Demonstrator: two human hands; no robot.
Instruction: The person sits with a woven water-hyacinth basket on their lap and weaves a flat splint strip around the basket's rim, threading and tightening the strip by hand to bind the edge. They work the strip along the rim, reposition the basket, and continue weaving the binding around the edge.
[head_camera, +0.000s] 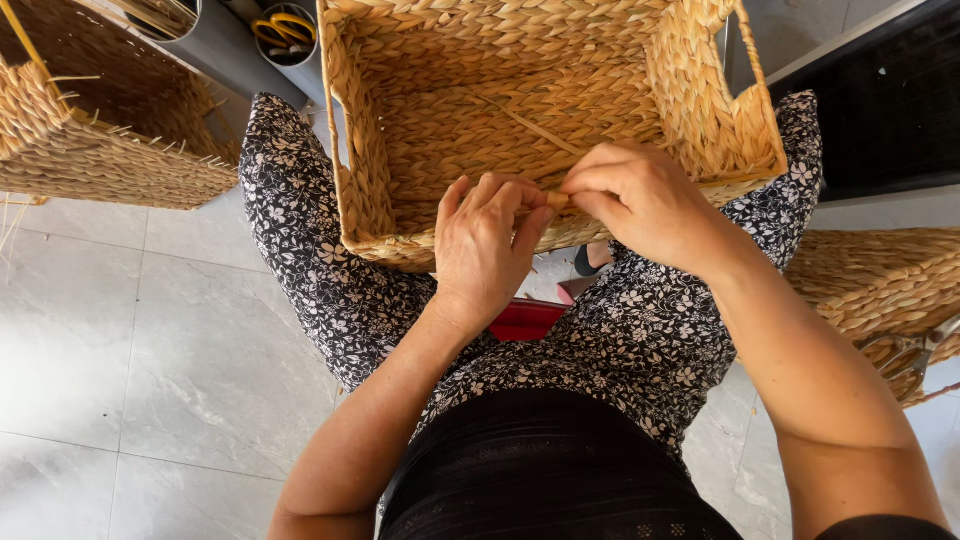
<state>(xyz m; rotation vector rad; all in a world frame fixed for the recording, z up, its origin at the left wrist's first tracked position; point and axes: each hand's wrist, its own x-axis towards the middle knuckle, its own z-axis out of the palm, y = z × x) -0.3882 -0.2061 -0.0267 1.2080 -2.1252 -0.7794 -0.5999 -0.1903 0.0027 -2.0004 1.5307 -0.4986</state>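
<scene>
Three woven straw baskets sit in view, over a pale tiled floor (130, 350). Biggest is the rectangular basket (480, 110) resting on the person's lap, between knees clad in dark floral trousers (300, 250); its open mouth faces the camera and a cut-out handle shows in its right wall. A second basket (90, 110) stands at upper left, and a third basket (880, 280) lies at the right edge, beside the right forearm. Both hands meet at the near rim of the lap basket. The left hand (490, 250) curls over the rim, its fingers pressing the weave. The right hand (640, 200) pinches a straw strand (556, 199) at the rim between thumb and fingertips, touching the left hand's fingers. A small red object (525, 320) shows under the basket, between the legs.
</scene>
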